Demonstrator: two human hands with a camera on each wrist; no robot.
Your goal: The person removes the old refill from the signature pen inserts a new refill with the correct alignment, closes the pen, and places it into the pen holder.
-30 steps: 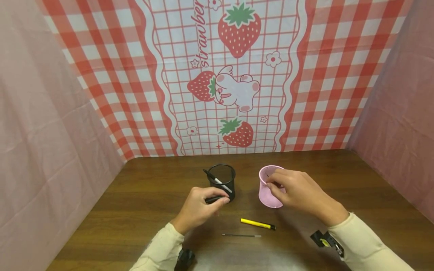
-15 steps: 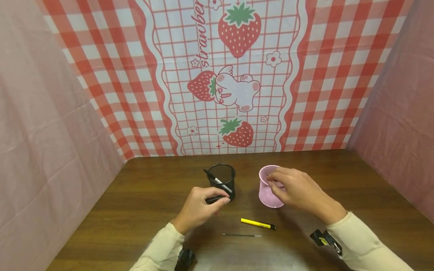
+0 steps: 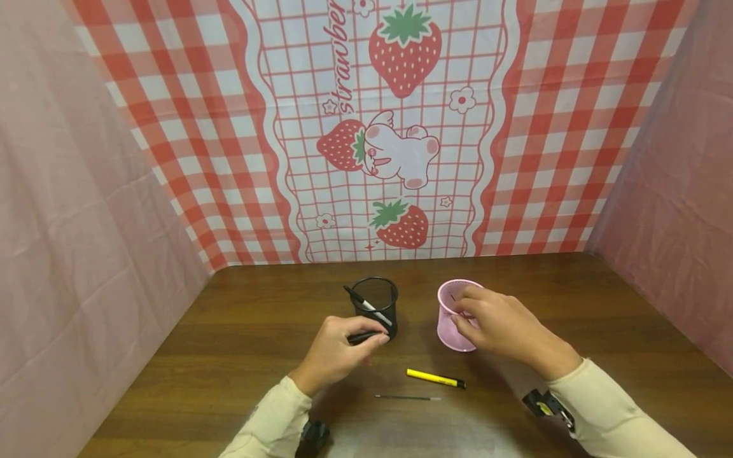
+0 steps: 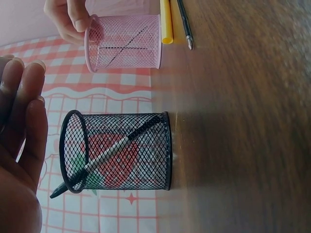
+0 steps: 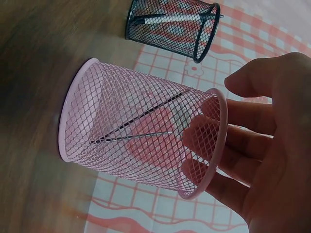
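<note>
My left hand (image 3: 335,353) pinches a slim black pen (image 3: 362,338) between thumb and fingers in front of the black mesh cup (image 3: 394,318); that pen is out of sight in the left wrist view. A black-and-white pen (image 4: 109,151) leans inside the black cup, its end over the rim. Fingers of my right hand (image 5: 286,150) reach past the rim into the pink mesh cup (image 5: 77,116), while the thumb stays apart outside it. Two thin pen refills (image 5: 146,113) lie slanted inside the pink cup, apparently free of my fingers.
A yellow pen (image 3: 429,377) with a black end lies on the wooden table (image 3: 240,356). Nearer to me lies a thin pen refill (image 3: 408,398). Checked strawberry cloth (image 3: 544,159) hangs behind, with pink cloth at both sides.
At the pink cup, my right thumb and fingers have parted a little and the hand has shifted slightly. My left hand and the pen in it stay where they were.
</note>
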